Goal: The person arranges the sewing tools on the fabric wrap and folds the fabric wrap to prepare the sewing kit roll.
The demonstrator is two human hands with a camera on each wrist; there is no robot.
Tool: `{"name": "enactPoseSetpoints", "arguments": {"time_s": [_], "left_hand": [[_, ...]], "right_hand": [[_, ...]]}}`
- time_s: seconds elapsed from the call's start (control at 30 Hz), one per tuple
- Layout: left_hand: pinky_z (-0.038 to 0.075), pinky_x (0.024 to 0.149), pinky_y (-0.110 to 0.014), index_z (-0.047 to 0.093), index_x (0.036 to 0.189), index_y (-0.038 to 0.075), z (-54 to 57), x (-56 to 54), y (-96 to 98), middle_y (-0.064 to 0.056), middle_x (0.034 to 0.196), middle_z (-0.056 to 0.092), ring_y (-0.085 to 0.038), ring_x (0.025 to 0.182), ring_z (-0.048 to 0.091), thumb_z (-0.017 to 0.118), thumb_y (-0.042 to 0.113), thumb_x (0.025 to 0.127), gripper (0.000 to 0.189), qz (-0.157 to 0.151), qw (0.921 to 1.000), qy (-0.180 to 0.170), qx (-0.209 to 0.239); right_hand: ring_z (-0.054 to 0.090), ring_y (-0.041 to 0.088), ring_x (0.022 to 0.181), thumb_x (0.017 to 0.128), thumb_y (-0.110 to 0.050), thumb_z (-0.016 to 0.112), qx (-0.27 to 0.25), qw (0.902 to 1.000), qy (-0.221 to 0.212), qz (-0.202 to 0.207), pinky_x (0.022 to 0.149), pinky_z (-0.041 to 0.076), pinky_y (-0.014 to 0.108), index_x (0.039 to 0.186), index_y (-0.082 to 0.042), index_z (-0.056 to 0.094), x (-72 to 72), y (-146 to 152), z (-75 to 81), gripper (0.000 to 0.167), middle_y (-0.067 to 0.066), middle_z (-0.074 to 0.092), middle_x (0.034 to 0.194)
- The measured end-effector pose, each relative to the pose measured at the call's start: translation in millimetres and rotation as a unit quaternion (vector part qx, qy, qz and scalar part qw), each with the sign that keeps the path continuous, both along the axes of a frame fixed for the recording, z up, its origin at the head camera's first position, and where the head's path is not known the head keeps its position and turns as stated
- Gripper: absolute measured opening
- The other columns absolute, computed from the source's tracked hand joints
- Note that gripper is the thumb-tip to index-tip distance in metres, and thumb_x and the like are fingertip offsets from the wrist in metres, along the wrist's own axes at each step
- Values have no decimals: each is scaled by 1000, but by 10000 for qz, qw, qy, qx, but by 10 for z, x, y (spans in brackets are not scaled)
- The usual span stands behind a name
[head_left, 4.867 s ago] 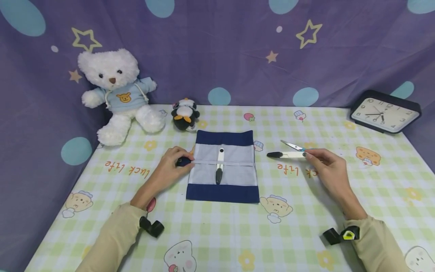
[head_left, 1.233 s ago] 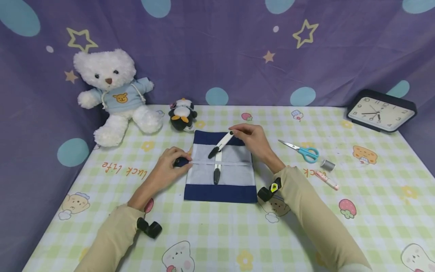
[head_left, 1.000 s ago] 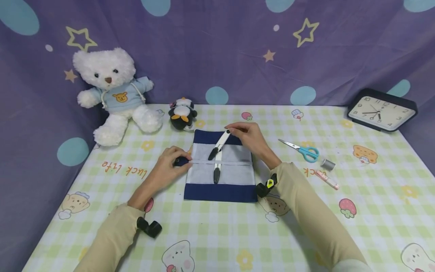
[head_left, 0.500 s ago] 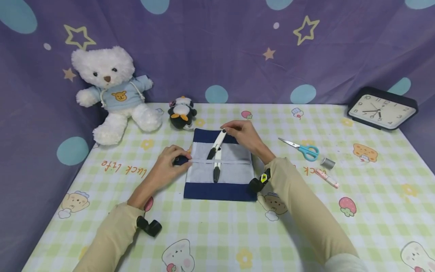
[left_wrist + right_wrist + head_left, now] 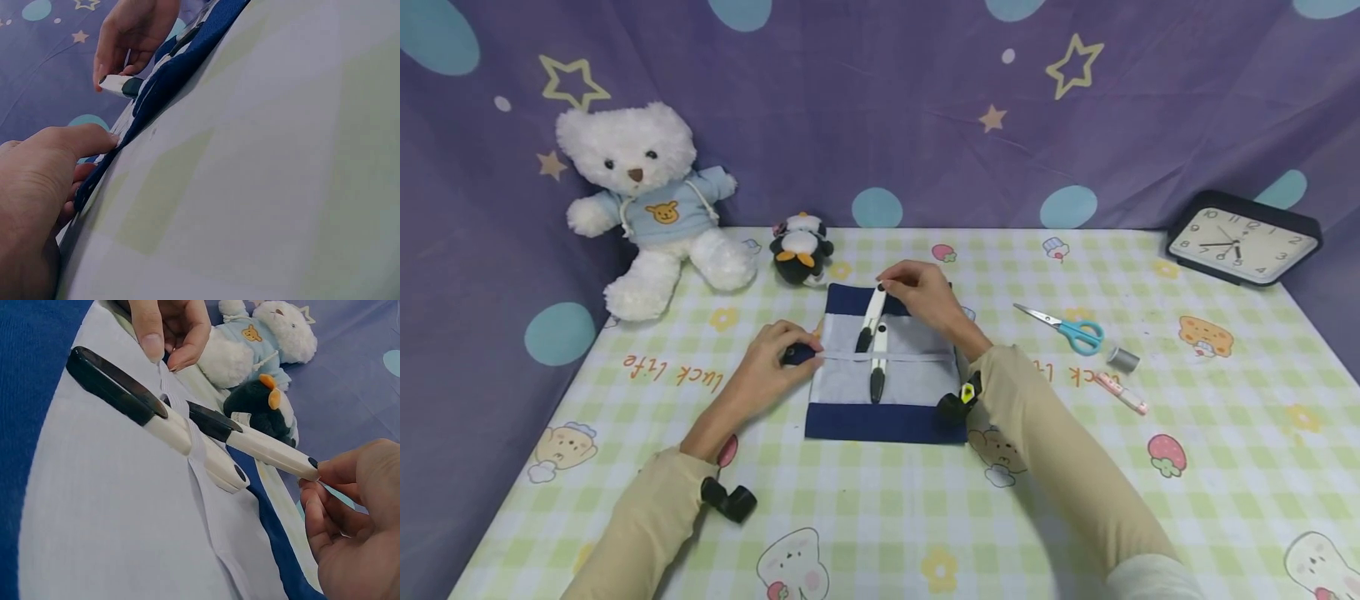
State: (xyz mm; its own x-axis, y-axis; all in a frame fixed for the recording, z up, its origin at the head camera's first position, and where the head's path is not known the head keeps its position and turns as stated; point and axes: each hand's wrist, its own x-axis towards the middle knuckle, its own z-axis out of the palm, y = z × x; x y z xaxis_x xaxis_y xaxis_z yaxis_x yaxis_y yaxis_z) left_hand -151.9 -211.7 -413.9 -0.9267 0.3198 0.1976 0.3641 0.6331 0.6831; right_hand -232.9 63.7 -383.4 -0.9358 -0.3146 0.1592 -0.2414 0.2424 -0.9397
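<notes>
A navy and pale-grey fabric roll-up case (image 5: 887,423) lies spread out, with a thin elastic band (image 5: 925,357) across its middle. My left hand (image 5: 767,362) pinches the case's left edge by the band's end. One slim white tool with a black cap (image 5: 880,367) sits under the band. Between thumb and fingertips my right hand (image 5: 925,296) holds a similar white, black-capped tool (image 5: 275,450) by its white end, left of the first. Its capped tip meets the band; whether it passes beneath I cannot tell.
Blue-handled scissors (image 5: 1078,336), a grey thread spool (image 5: 1123,359) and a small pink-and-white stick (image 5: 1122,393) lie to the right. A white teddy bear (image 5: 658,212) and a penguin toy (image 5: 801,250) sit back left. A black clock (image 5: 1243,239) stands back right.
My right hand has set down the scissors, come over the case with the capped tool, then shifted left, turning the tool more upright and lowering its tip to the band. My left hand stays put.
</notes>
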Motion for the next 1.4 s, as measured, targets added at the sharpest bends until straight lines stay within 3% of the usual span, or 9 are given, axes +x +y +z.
{"name": "enactPoseSetpoints", "arguments": {"time_s": [0.7, 1.17, 1.4], "left_hand": [[42, 89, -46, 76, 109, 15, 8, 1, 6, -4, 116, 61, -25, 106, 52, 77, 22, 95, 15, 17, 10000, -56, -39], [42, 90, -47, 76, 109, 15, 5, 2, 4, -5, 116, 61, -25, 106, 52, 77, 23, 96, 16, 10, 10000, -55, -54], [41, 89, -46, 76, 109, 15, 16, 1, 7, -5, 116, 61, -26, 106, 51, 77, 22, 96, 15, -19, 9999, -65, -74]], "right_hand": [[66, 23, 98, 105, -8, 61, 582, 9982, -30, 145, 81, 52, 35, 119, 0, 74, -14, -106, -84, 20, 12, 72, 111], [66, 21, 105, 107, -11, 60, 871, 9956, -99, 326, 89, 53, 37, 123, -3, 73, 0, -141, -117, 22, 9, 71, 118], [66, 20, 100, 107, -13, 60, 1007, 9944, -60, 325, 83, 53, 37, 124, -5, 72, 10, -150, -131, 23, 8, 71, 116]]}}
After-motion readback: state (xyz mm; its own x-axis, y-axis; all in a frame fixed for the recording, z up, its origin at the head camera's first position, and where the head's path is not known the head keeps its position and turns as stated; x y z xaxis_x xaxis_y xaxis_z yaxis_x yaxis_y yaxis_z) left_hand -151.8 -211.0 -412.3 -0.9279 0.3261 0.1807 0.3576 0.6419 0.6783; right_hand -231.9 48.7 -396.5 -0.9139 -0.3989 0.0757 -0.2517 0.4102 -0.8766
